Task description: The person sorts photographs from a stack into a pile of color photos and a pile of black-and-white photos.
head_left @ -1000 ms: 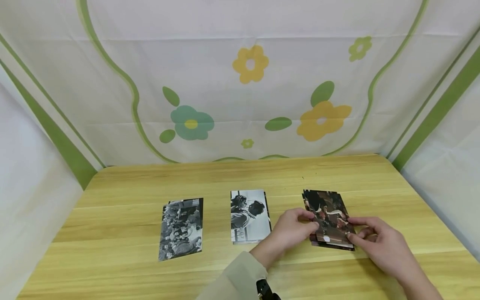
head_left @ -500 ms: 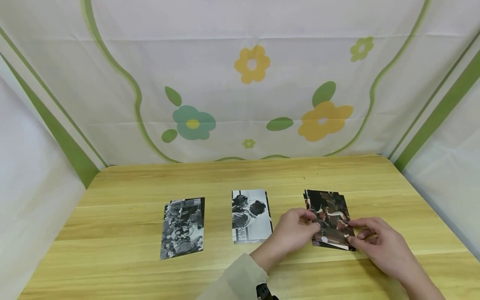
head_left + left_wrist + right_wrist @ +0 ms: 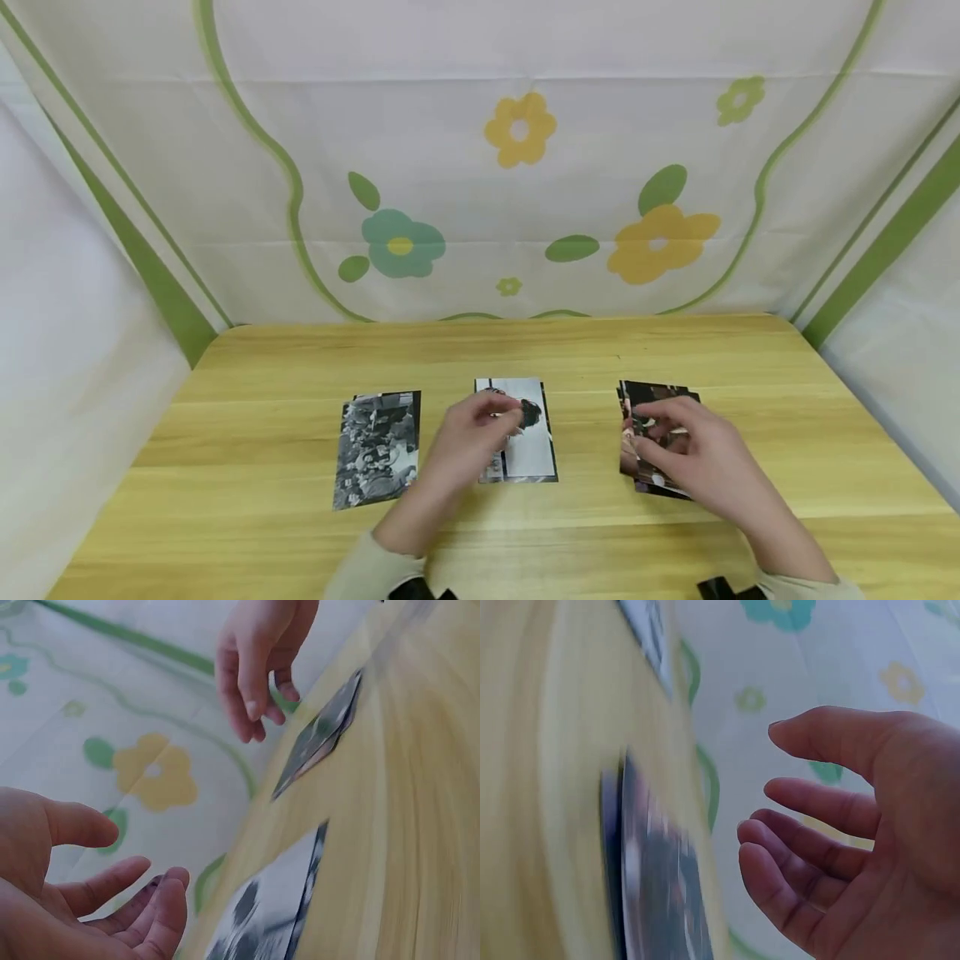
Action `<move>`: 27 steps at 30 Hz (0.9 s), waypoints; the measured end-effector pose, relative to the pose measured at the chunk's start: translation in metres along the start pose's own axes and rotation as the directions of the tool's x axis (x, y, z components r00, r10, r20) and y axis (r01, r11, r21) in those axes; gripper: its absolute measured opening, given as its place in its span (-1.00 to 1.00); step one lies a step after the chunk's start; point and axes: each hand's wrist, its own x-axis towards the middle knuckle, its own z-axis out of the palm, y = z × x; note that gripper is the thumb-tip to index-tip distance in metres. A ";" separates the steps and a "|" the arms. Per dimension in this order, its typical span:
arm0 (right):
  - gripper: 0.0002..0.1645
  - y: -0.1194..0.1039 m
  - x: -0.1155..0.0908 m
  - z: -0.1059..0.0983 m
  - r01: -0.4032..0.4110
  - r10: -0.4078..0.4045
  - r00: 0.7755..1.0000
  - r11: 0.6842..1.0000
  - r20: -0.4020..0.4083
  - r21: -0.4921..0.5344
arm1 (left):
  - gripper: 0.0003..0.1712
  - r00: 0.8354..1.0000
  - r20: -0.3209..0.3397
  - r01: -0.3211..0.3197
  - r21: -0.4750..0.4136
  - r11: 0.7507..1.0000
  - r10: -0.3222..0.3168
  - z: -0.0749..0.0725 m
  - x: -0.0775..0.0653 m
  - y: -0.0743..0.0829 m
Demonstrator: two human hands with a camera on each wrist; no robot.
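Note:
Three small stacks of photo prints lie in a row on the wooden table. My left hand (image 3: 467, 437) hovers over the middle stack (image 3: 531, 454), a black-and-white print of two people on top, and partly covers it. Its fingers are loosely bent, with nothing between them in the left wrist view. Over the right stack (image 3: 654, 392), topped by a dark colour print, hangs my right hand (image 3: 701, 457); the right wrist view has its relaxed fingers (image 3: 780, 877) apart from the prints. Farthest left is a stack (image 3: 377, 450) topped by a black-and-white crowd scene.
The wood-grain table (image 3: 285, 533) meets a white cloth backdrop (image 3: 450, 167) with printed flowers at its far edge. Cloth side panels (image 3: 82, 300) stand to the left and right.
Both hands have let go of the right stack's edges and lifted. My left hand has moved left over the middle stack; my right has shifted left above the right stack. The head view has turned slightly.

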 end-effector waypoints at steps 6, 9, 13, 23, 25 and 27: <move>-0.48 -0.033 0.014 0.018 0.040 -0.042 0.999 0.996 0.029 0.080 | -0.63 0.991 -0.133 0.033 -0.007 0.999 -0.034 -0.042 -0.013 -0.010; -0.44 -0.042 0.018 0.026 0.067 -0.069 0.998 0.992 0.014 0.103 | -0.61 0.984 -0.175 0.052 0.024 0.998 -0.047 -0.059 -0.020 -0.016; -0.39 -0.049 0.020 0.031 0.068 -0.069 0.998 0.990 0.006 0.127 | -0.60 0.977 -0.204 0.073 0.023 0.997 -0.066 -0.075 -0.026 -0.022; -0.37 -0.050 0.019 0.031 0.033 -0.034 0.999 0.991 0.011 0.130 | -0.60 0.978 -0.191 0.084 0.010 0.996 -0.081 -0.084 -0.026 -0.029; -0.37 -0.049 0.019 0.031 0.030 -0.032 0.999 0.991 0.011 0.134 | -0.60 0.978 -0.192 0.088 0.012 0.996 -0.084 -0.085 -0.026 -0.029; -0.38 -0.048 0.019 0.031 0.030 -0.032 0.999 0.990 0.010 0.135 | -0.59 0.977 -0.195 0.089 0.011 0.996 -0.085 -0.085 -0.025 -0.030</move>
